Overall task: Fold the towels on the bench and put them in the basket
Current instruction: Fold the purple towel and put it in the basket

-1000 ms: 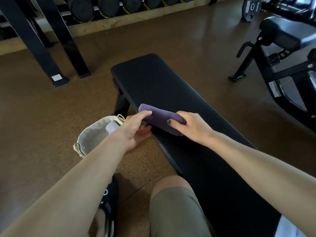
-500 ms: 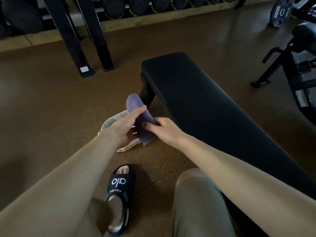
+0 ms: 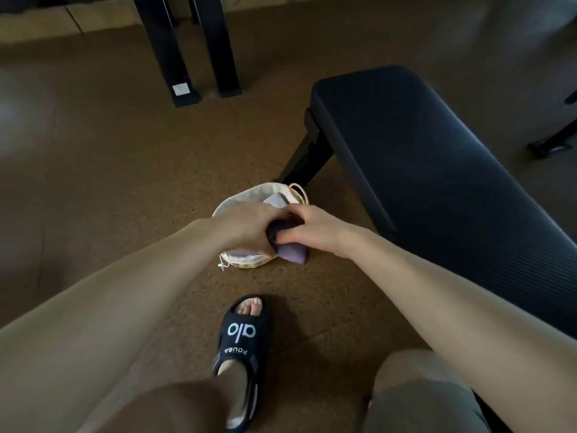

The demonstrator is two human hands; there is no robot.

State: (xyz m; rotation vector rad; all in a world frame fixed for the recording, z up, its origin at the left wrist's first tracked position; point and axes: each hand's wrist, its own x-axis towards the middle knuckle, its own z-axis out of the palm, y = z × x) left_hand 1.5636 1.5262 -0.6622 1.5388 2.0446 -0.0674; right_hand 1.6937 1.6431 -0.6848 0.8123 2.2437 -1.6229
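This place is a gym: a black padded worktop (image 3: 437, 170) for exercise stands on brown speckled rubber floor (image 3: 93, 167), and black steel rack legs (image 3: 187, 48) stand behind it.

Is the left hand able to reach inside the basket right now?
Probably yes: the left hand hovers right above the basket, gripping the purple towel together with the right hand. Nothing blocks the opening.

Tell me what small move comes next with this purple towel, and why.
Probably lower the towel leftward into the basket and let go: both hands, left and right, grip it folded at the basket's near rim, partly outside.
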